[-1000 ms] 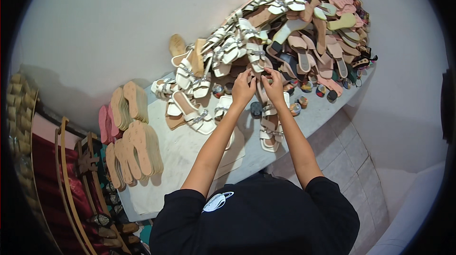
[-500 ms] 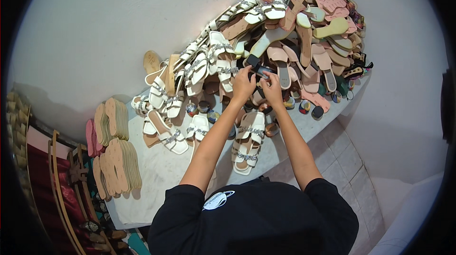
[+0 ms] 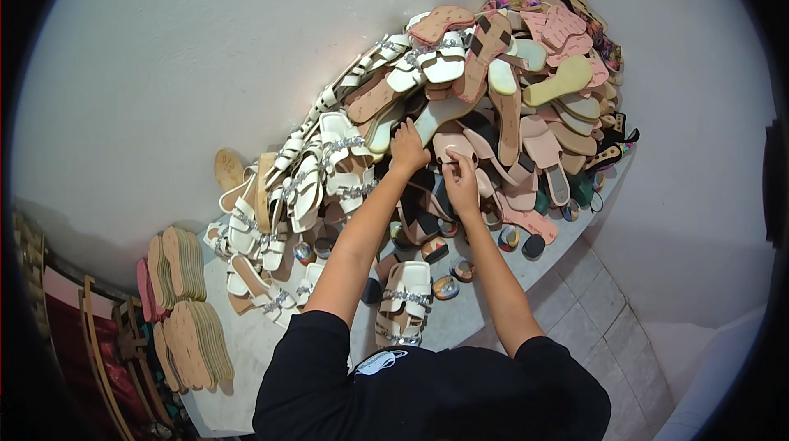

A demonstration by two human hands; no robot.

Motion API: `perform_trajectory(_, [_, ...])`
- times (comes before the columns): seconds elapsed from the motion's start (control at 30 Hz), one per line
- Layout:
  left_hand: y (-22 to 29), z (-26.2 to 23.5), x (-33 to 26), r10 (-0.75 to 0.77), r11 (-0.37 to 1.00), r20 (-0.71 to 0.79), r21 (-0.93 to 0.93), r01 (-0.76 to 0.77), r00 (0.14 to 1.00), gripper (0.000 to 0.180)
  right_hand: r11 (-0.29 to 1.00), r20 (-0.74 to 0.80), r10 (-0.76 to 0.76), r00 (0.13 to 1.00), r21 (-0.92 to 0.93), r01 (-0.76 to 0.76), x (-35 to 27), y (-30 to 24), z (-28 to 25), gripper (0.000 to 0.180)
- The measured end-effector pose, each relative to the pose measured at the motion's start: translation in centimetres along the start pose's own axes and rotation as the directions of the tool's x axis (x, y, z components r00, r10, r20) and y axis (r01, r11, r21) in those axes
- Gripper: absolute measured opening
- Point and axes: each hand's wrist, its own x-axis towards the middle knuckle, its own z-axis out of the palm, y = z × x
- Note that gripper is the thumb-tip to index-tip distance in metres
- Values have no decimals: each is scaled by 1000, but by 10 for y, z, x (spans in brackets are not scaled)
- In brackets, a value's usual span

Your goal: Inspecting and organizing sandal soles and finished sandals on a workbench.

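While reaching into the sandal heap (image 3: 460,104) piled against the desk's (image 3: 246,359) back edge, left hand (image 3: 408,147) resting on a cream sole (image 3: 436,116), right hand (image 3: 462,182) apparently pinching a pink sandal (image 3: 454,145); white strappy pair (image 3: 404,301) near the front edge.

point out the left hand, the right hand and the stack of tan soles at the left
left hand (image 3: 407,149), head view, back of the hand
right hand (image 3: 462,180), head view, back of the hand
stack of tan soles (image 3: 196,344), head view, top sole's flat face
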Motion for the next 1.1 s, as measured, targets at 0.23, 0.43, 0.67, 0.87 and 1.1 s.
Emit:
perform_trajectory(0.23, [13,-6,21,-85,990,261,130,53,962,81,999,-2,35,999,40,-35,-2,13,-7,26])
perform_trajectory(0.43, [11,-9,24,-87,995,184,73,74,979,59,1000,-16,21,1000,-14,-21,-5,18,-11,28])
perform_trajectory(0.67, [12,-49,30,11,984,157,175,-39,987,53,998,-9,51,999,47,-51,-6,8,-5,27])
perform_trajectory(0.87, [34,-96,23,38,965,349,232,-126,936,69,998,-7,57,998,22,-57,-17,1,-2,29])
perform_trajectory(1.1, [24,-120,-53,47,998,317,-42,-36,947,74,999,-9,50,999,12,-50,-35,-9,0,34])
